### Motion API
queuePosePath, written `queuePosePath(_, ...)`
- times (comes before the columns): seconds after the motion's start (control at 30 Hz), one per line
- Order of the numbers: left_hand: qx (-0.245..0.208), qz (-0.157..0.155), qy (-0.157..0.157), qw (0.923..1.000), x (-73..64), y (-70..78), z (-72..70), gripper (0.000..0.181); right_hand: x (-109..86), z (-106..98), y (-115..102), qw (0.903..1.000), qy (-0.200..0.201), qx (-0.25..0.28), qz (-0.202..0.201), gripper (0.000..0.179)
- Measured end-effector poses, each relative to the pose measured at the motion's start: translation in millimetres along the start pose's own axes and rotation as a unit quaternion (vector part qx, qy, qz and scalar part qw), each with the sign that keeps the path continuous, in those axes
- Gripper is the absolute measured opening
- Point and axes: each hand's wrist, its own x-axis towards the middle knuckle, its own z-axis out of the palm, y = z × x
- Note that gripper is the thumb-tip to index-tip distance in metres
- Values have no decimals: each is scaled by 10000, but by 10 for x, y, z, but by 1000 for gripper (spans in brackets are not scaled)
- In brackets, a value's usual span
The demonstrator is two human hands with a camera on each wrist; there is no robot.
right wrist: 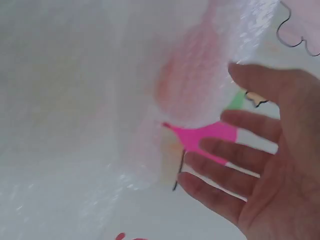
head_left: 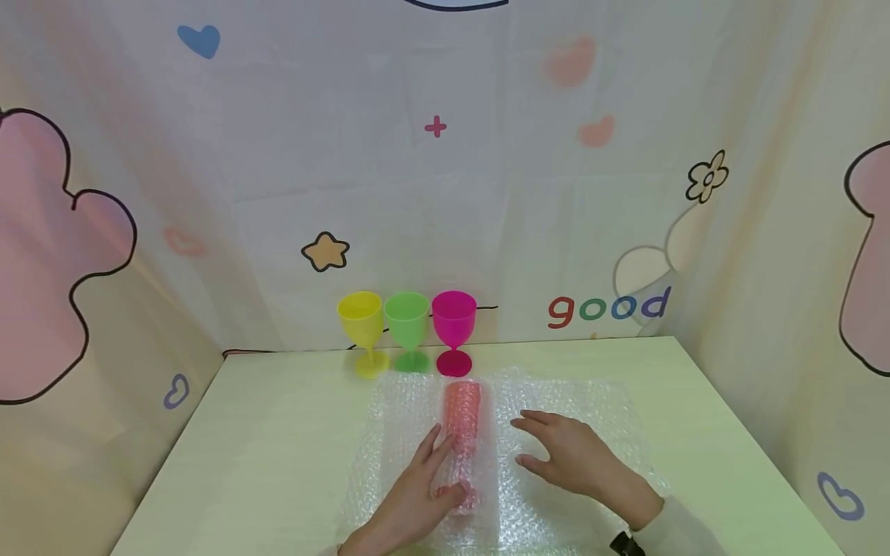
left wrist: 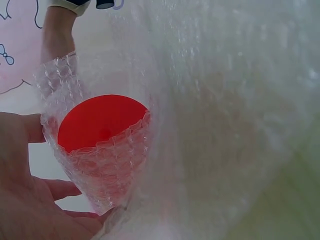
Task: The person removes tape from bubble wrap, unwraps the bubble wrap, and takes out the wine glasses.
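A red goblet (head_left: 463, 417) lies on its side, wrapped in bubble wrap, its bowl toward the back and its foot (left wrist: 102, 122) toward me. My left hand (head_left: 417, 490) rests along its left side, fingers spread and fairly straight, thumb over the foot end. In the left wrist view, part of the fingers is hidden behind the wrap. My right hand (head_left: 573, 454) hovers to the right of the roll, fingers apart and holding nothing. Under both hands spreads the bubble wrap sheet (head_left: 577, 401), with a flat part extending to the right.
Behind the wrap stand a yellow goblet (head_left: 361, 316), a green goblet (head_left: 407, 316) and a magenta goblet (head_left: 454, 316), upright in a row near the table's back edge. The pale table (head_left: 264, 432) meets a printed curtain (head_left: 487, 193) at the back and sides.
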Motion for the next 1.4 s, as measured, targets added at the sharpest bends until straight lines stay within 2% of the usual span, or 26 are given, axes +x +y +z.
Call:
queuePosePath(0.1, 13, -157, -70, 9999, 13, 11, 5, 75, 30, -53, -185, 9977, 655, 4, 195, 45)
queuePosePath(0.2, 65, -190, -44, 9998, 20, 17, 15, 75, 72, -84, -357, 9943, 1015, 70, 309, 41)
queuePosePath(0.33, 125, -240, -6, 9996, 26, 36, 27, 75, 143, -81, -534, 9920, 1208, 92, 342, 35)
queuePosePath(0.5, 145, -167, 80, 9997, 20, 53, 36, 74, 224, -29, -646, 9924, 1170, -57, 384, 26)
queuePosePath(0.7, 223, -57, 168, 9996, 13, 56, 45, 73, 256, 72, -663, 9934, 1111, -76, 273, 17)
queuePosePath(0.9, 264, -37, 189, 9995, 20, 65, 43, 72, 257, 119, -652, 9933, 1112, -150, 278, 16)
queuePosePath(1.1, 232, -199, 100, 9995, 16, 59, 29, 72, 232, 98, -623, 9899, 1324, -123, 490, 10)
queuePosePath(1.4, 244, 49, 227, 9994, -4, 17, 13, 69, 157, 111, -468, 9830, 1550, 310, 938, 11)
